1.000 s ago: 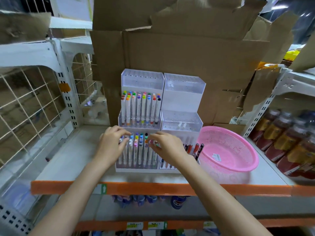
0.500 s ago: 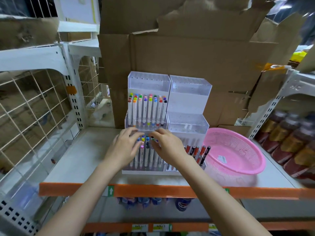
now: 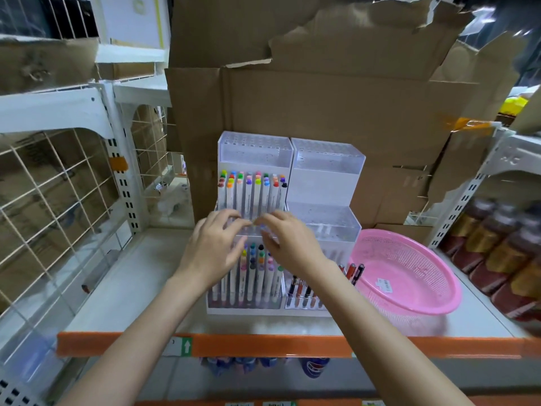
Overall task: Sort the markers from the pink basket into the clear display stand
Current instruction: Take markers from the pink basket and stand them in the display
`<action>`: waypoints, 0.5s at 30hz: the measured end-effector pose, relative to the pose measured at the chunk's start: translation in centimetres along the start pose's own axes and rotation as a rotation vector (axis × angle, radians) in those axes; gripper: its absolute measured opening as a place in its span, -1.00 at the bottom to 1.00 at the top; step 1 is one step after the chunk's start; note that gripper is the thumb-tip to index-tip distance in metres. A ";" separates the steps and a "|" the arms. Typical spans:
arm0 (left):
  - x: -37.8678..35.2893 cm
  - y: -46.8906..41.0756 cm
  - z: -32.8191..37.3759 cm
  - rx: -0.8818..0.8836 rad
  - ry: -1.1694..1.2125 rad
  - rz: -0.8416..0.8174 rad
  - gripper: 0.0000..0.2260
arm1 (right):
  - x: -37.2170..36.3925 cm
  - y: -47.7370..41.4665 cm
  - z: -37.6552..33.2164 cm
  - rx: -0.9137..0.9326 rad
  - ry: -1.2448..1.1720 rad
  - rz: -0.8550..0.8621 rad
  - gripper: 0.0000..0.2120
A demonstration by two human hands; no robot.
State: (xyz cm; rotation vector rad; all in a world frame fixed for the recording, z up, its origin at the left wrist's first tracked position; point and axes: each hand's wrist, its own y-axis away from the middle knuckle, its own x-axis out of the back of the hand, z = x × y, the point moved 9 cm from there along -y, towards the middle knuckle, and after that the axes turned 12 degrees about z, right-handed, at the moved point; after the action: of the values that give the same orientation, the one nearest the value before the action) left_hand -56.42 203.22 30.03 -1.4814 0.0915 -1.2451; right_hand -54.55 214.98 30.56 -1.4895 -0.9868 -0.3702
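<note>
The clear tiered display stand (image 3: 325,171) sits on the shelf against cardboard. White markers with coloured caps (image 3: 251,191) fill its left middle tier, and more markers (image 3: 257,273) stand in the left front tier. A few dark and red pens (image 3: 304,291) stand in the right front tier. The pink basket (image 3: 409,273) leans at the stand's right and looks empty. My left hand (image 3: 213,247) and my right hand (image 3: 289,241) hover over the front-tier markers, fingertips near the middle tier's front edge. Both have spread fingers and hold nothing that I can see.
The shelf (image 3: 126,288) has an orange front edge (image 3: 263,345). A white wire grid panel (image 3: 55,194) stands at the left. Torn cardboard (image 3: 336,112) rises behind the stand. Brown bottles (image 3: 503,247) line the right shelf.
Both hands have risen from the front-tier markers toward the middle tier's front edge, and their fingertips have come closer together. The view has shifted slightly.
</note>
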 end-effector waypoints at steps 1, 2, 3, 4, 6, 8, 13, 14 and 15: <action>0.6 -1.1 0.0 -0.004 -0.008 0.044 -0.71 | 0.9 -0.9 -0.1 0.014 0.001 0.061 -0.77; 0.9 -2.1 0.0 -0.009 -0.030 0.072 -0.66 | 1.8 -1.8 -0.2 0.029 0.011 0.119 -0.76; 1.1 -3.2 -0.2 -0.008 -0.061 0.079 -0.61 | 2.6 -2.6 -0.2 0.041 0.030 0.171 -0.74; 1.0 -4.2 -0.4 -0.001 -0.095 0.066 -0.56 | 3.1 -3.4 -0.1 0.052 0.054 0.214 -0.69; 0.3 -5.7 -1.1 0.027 -0.156 0.008 -0.51 | 3.3 -4.5 0.6 0.049 0.104 0.231 -0.61; -0.6 -6.5 -1.8 0.051 -0.189 -0.050 -0.51 | 2.3 -5.3 1.6 0.007 0.130 0.156 -0.54; -1.8 -6.5 -2.5 0.032 -0.163 -0.064 -0.55 | 0.7 -5.1 2.8 -0.027 0.141 0.076 -0.48; -1.7 -6.6 -2.5 0.027 -0.152 -0.046 -0.57 | 0.6 -5.1 2.8 -0.028 0.135 0.082 -0.48; -1.6 -6.7 -2.5 0.024 -0.143 -0.032 -0.58 | 0.5 -5.0 2.8 -0.030 0.130 0.084 -0.49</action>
State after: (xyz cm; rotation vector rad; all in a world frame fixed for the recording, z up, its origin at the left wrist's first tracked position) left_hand -62.55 204.96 33.56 -1.5515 -0.0427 -1.1574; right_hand -58.90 217.17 33.68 -1.5086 -0.8163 -0.4179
